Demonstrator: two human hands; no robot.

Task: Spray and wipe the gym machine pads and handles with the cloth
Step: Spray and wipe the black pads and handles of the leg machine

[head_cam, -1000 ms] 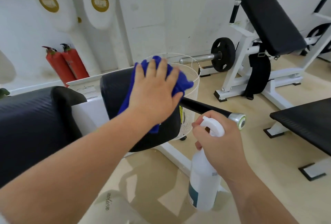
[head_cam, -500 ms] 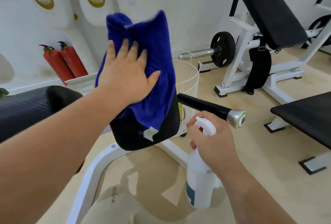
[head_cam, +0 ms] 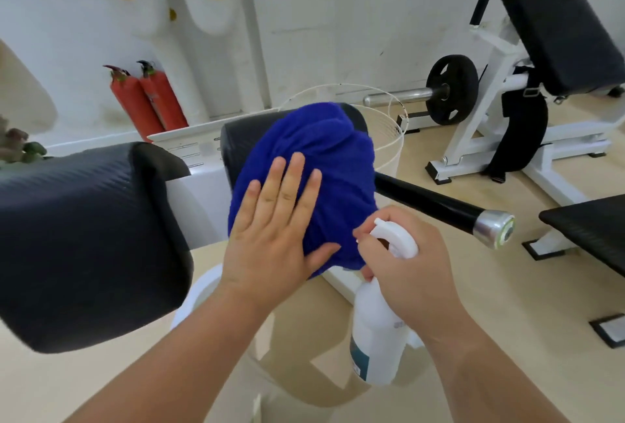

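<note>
A blue cloth (head_cam: pixel 324 165) lies draped over a small black pad (head_cam: pixel 236 138) of the gym machine, covering most of it. My left hand (head_cam: pixel 277 223) presses flat on the cloth with straight, spread fingers. My right hand (head_cam: pixel 409 260) grips the neck of a white spray bottle (head_cam: pixel 378 331), just right of the cloth, with the bottle hanging down. A black handle bar with a silver end cap (head_cam: pixel 439 209) sticks out to the right from behind the cloth. A larger black pad (head_cam: pixel 88 233) sits at the left.
A white wire basket (head_cam: pixel 389 132) stands behind the pad. Two red fire extinguishers (head_cam: pixel 145 98) lean on the wall. A white bench machine with a black pad and weight plate (head_cam: pixel 451 89) is at the right. Another black bench (head_cam: pixel 592 226) is at the far right.
My left hand lifted the cloth up off the pad, then brought it down again; it now presses lower on the pad's front. The right hand with the bottle moved closer to the cloth.
</note>
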